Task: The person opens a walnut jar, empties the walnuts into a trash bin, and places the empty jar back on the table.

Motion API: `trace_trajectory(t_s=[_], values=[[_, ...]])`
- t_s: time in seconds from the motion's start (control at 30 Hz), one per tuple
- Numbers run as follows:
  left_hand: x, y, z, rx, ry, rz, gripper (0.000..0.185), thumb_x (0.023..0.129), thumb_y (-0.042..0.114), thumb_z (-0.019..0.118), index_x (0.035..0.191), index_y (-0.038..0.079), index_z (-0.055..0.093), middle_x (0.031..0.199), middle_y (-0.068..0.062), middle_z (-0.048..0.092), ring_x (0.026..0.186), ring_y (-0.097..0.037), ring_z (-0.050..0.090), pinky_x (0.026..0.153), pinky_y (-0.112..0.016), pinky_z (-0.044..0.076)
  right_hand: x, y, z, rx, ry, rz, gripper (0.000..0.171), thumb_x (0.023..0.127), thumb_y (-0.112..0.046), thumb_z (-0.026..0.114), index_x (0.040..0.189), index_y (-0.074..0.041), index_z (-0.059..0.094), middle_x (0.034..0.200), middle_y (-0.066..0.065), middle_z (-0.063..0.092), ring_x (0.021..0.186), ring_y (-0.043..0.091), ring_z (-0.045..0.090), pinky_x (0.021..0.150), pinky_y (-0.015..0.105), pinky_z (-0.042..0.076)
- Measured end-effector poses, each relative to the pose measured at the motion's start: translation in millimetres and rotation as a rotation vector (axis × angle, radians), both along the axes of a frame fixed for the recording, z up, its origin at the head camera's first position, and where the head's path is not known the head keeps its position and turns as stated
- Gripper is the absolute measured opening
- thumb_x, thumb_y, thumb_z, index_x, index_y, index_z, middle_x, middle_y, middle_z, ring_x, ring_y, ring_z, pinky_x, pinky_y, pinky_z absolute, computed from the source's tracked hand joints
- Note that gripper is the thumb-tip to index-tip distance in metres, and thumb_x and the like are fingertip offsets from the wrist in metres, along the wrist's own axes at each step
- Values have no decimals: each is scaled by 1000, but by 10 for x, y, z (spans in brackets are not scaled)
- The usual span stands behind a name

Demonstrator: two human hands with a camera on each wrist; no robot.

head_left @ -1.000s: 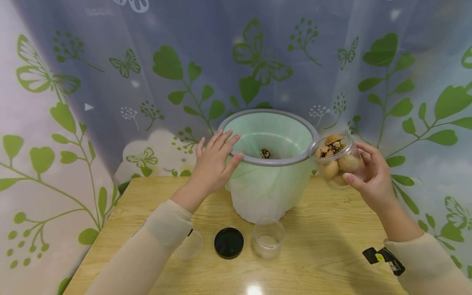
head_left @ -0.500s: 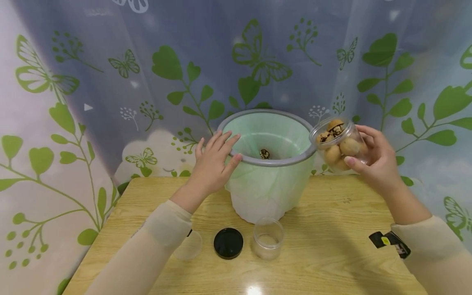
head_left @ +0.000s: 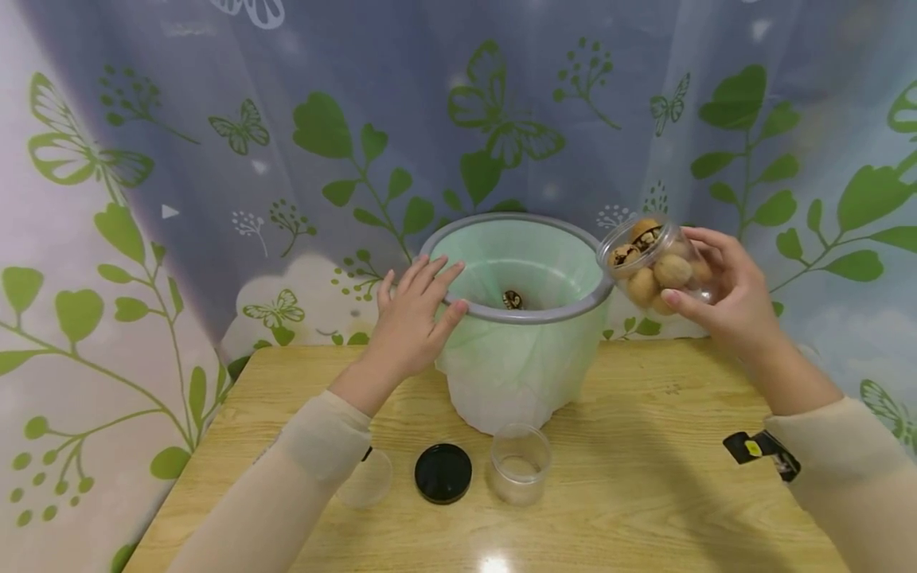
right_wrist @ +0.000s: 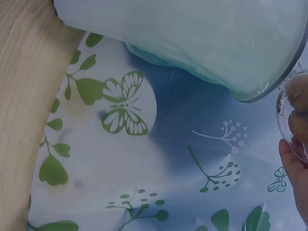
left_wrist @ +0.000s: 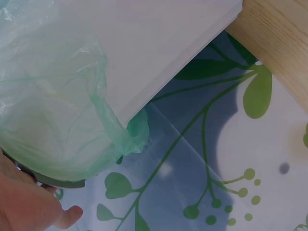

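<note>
My right hand (head_left: 734, 294) grips a clear plastic jar (head_left: 691, 274) of walnuts (head_left: 672, 271), some cracked, beside the right rim of a trash bin (head_left: 523, 362). The jar is tilted, its open mouth toward the bin. A pale green bag lines the bin, under a grey rim ring (head_left: 530, 315); a cracked walnut piece (head_left: 512, 300) shows inside. My left hand (head_left: 411, 322) rests with spread fingers on the bin's left rim. In the left wrist view, part of the left hand (left_wrist: 29, 202) shows by the rim. Walnuts in the jar (right_wrist: 299, 122) appear at the right wrist view's edge.
On the wooden table (head_left: 630, 477), in front of the bin, stand an uncovered clear jar (head_left: 521, 465), a black lid (head_left: 443, 473) and a clear disc (head_left: 367, 480) partly behind the left sleeve. A patterned curtain (head_left: 387, 64) hangs close behind the bin.
My right hand has raised the walnut jar and brought its mouth right up to the bin's rim. The left hand stays in place on the rim.
</note>
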State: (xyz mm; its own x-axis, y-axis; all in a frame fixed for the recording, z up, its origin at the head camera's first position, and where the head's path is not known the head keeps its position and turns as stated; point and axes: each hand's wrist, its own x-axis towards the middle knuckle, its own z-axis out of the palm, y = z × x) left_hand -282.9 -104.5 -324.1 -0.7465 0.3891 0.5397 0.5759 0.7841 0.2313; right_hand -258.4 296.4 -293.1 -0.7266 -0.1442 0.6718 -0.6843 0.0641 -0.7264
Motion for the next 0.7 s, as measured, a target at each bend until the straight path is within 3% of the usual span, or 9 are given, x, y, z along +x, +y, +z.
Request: trace_trajectory(t_s=[0.27, 0.47, 0.7], values=[[-10, 0, -2, -11, -1, 3, 82, 96, 74, 8, 158, 26, 34, 163, -4, 30, 152, -27, 15, 113, -67, 6, -17, -3, 101, 181, 53, -137, 77, 76, 21, 68, 145, -9, 50, 134, -2, 54, 122, 9, 52, 77, 10, 50], [5, -2, 5, -3, 1, -1, 83, 96, 74, 8, 157, 25, 35, 162, -5, 31, 151, -28, 17, 114, -66, 5, -28, -28, 166, 295, 72, -225, 80, 76, 18, 73, 147, -12, 50, 134, -7, 53, 118, 6, 53, 81, 10, 46], [15, 2, 12, -4, -11, -4, 83, 96, 73, 7, 157, 25, 34, 162, -4, 30, 152, -27, 15, 114, -65, 4, -56, -54, 259, 356, 75, -255, 80, 75, 14, 77, 147, -10, 50, 130, -12, 55, 109, 4, 55, 79, 10, 45]])
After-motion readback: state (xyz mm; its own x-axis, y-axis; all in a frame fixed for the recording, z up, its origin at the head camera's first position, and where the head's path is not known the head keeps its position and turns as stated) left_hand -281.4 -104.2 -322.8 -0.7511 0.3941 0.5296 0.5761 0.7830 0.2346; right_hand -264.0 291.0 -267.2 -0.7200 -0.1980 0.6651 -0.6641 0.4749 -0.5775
